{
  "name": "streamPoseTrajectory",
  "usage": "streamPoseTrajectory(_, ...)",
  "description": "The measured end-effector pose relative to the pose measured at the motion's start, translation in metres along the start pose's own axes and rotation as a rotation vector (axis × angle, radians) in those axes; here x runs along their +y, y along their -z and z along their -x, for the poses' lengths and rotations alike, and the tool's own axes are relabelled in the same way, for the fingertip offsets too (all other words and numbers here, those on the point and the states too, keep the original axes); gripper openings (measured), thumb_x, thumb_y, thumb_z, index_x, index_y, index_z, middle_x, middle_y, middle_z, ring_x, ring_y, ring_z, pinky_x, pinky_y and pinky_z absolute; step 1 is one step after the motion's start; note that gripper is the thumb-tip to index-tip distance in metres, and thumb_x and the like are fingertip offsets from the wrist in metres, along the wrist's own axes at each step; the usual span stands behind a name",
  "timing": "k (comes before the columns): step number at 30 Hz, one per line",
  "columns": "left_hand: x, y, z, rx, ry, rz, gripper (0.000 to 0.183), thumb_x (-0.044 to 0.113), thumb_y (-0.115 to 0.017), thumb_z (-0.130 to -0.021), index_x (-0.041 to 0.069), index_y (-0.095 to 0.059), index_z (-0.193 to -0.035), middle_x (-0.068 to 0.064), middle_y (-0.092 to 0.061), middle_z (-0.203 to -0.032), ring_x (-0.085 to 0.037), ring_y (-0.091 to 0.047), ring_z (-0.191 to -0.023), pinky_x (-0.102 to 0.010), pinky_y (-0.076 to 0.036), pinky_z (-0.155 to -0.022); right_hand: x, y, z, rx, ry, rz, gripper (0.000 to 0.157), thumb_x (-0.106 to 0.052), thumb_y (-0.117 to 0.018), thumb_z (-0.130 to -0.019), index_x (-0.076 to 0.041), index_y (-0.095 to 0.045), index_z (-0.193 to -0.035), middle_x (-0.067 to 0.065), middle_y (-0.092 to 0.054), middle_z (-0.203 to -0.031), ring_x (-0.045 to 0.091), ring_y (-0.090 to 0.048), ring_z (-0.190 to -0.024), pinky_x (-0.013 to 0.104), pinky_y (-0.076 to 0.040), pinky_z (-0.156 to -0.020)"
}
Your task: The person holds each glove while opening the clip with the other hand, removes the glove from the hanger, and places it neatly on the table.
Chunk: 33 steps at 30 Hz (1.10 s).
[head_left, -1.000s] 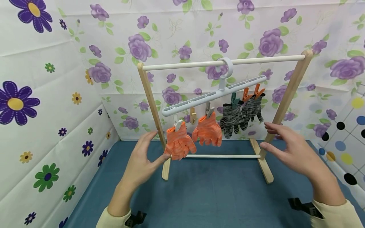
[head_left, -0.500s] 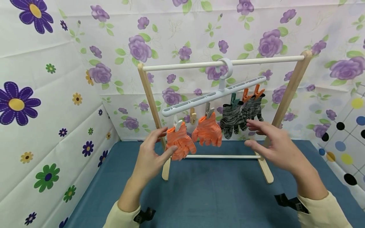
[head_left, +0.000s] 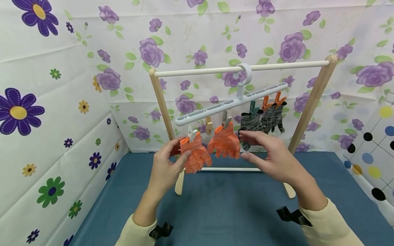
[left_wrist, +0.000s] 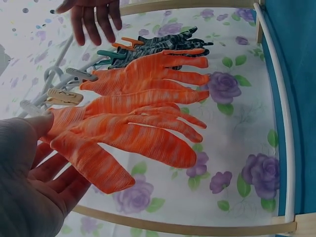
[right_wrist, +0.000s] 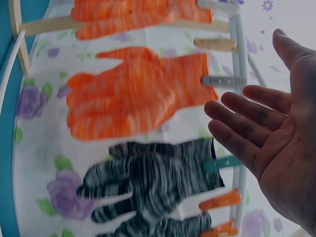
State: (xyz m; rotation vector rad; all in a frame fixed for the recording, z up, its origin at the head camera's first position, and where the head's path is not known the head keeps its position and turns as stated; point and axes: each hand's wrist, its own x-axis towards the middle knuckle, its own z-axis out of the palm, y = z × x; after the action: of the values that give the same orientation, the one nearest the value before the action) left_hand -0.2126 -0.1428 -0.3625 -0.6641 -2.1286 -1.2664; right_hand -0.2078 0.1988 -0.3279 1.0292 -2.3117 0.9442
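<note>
A pale plastic hanger [head_left: 212, 110] carries a pair of orange knitted gloves and a pair of black-and-grey striped gloves [head_left: 274, 118], held by clothespins. My left hand [head_left: 163, 167] is at the nearest orange glove [head_left: 197, 159], thumb over its cuff and fingers behind, loosely spread in the left wrist view. A whitish clothespin [head_left: 193, 134] grips that cuff. My right hand [head_left: 274, 155] is beside the other orange glove [head_left: 224, 140], fingers apart and nothing held; it partly covers one striped glove. A grey clothespin [right_wrist: 222, 81] holds the second orange glove's cuff.
The hanger's hook hangs on the white top rod [head_left: 286, 65] of a wooden rack, between its wooden side posts [head_left: 163, 102]. A spare wooden clothespin [head_left: 209, 125] hangs between the orange gloves. Blue cloth [head_left: 221, 212] covers the table; flowered sheets [head_left: 123, 34] stand behind.
My right hand has moved left, from the rack's right post to beside the second orange glove. My left hand has shifted right to the nearest orange glove's cuff. The gloves hang almost unmoved.
</note>
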Motion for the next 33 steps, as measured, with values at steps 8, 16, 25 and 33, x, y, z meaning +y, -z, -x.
streamPoseTrajectory(8, 0.001, -0.001, -0.001, 0.022, 0.024, 0.069, 0.029, 0.019, -0.075, -0.102, 0.005, -0.072, -0.127, -0.005, -0.076, -0.106, -0.014, -0.074, -0.086, -0.034, -0.062, -0.072, -0.015, -0.017, -0.019, -0.023, 0.075, -0.101, 0.059, -0.011, -0.08, -0.097, -0.009, -0.057, -0.152, 0.007, -0.065, -0.144, 0.022, -0.067, -0.124, 0.043, -0.056, -0.1)
streamPoseTrajectory(16, 0.002, -0.003, -0.001, 0.034, 0.05, 0.121, 0.027, 0.018, -0.071, -0.105, 0.003, -0.073, -0.126, -0.007, -0.076, -0.098, -0.023, -0.067, -0.071, -0.029, -0.055, -0.062, -0.031, -0.035, -0.037, -0.035, 0.15, -0.189, 0.055, -0.013, -0.075, -0.101, -0.006, -0.056, -0.152, 0.01, -0.061, -0.149, 0.027, -0.063, -0.132, 0.046, -0.054, -0.103)
streamPoseTrajectory(25, 0.004, -0.003, 0.0, 0.021, 0.107, 0.21, 0.025, 0.016, -0.07, -0.105, 0.002, -0.072, -0.126, -0.01, -0.074, -0.1, -0.025, -0.064, -0.073, -0.026, -0.053, -0.061, -0.041, -0.052, -0.054, -0.028, 0.175, -0.276, 0.055, -0.017, -0.068, -0.107, -0.006, -0.05, -0.158, 0.009, -0.053, -0.158, 0.025, -0.053, -0.143, 0.045, -0.048, -0.111)
streamPoseTrajectory(33, 0.002, -0.005, -0.001, 0.01, 0.107, 0.239, 0.022, 0.013, -0.07, -0.105, 0.003, -0.074, -0.124, -0.009, -0.07, -0.086, -0.02, -0.054, -0.06, -0.025, -0.045, -0.053, -0.048, -0.069, -0.065, -0.022, 0.1, -0.332, 0.055, -0.023, -0.06, -0.112, -0.007, -0.044, -0.161, 0.009, -0.049, -0.161, 0.022, -0.048, -0.147, 0.042, -0.045, -0.115)
